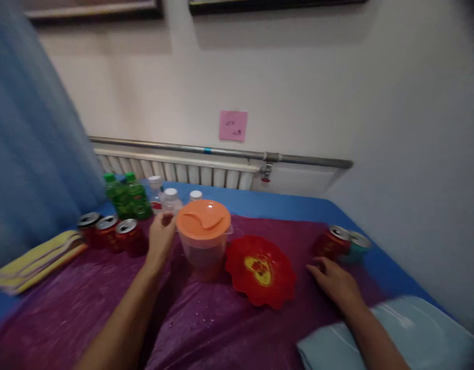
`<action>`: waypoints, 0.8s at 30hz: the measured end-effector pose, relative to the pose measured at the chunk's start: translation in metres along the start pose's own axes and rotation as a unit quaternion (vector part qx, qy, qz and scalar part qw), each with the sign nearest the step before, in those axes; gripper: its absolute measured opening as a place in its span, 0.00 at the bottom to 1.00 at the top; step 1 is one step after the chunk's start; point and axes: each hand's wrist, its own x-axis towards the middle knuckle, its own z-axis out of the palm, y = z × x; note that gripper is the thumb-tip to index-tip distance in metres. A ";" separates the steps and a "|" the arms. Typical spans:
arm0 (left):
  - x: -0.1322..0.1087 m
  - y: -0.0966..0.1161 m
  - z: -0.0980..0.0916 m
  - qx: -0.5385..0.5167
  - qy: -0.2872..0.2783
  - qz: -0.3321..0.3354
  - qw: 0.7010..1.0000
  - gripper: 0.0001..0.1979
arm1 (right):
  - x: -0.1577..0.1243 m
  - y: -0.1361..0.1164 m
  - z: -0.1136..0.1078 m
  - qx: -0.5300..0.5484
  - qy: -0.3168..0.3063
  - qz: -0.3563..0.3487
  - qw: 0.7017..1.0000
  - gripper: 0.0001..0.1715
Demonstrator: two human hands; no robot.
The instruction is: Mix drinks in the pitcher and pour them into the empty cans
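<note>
My left hand is beside the clear pitcher with an orange lid, just in front of a white-capped bottle. Its fingers are loosely curled, with a gap showing at the thumb and nothing visible in them. To the right of the pitcher lies a red scalloped dish with a yellow picture in its middle. My right hand hovers low over the purple cover, fingers loosely apart and holding nothing. Close behind it stand a red can and a teal can.
Left of my left hand stand several red cans, with green bottles behind. A folded yellow cloth lies far left. Light blue cloth lies front right. Purple sheeting covers the blue table; a radiator stands behind.
</note>
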 end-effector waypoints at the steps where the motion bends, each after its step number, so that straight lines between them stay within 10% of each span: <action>1: 0.004 0.004 -0.009 0.023 0.001 0.020 1.000 0.19 | 0.005 0.004 0.003 0.000 0.000 -0.005 1.000 0.09; 11: 0.029 0.004 -0.106 0.381 0.053 0.099 0.918 0.24 | 0.016 0.031 0.020 -0.046 0.012 -0.041 0.998 0.13; 18: 0.019 -0.023 -0.104 0.478 0.040 0.110 0.870 0.28 | 0.011 0.025 0.020 -0.052 0.002 -0.027 0.998 0.14; 24: 0.005 -0.011 -0.111 0.417 0.037 0.054 0.907 0.25 | 0.010 0.018 0.015 0.001 0.036 -0.007 0.999 0.12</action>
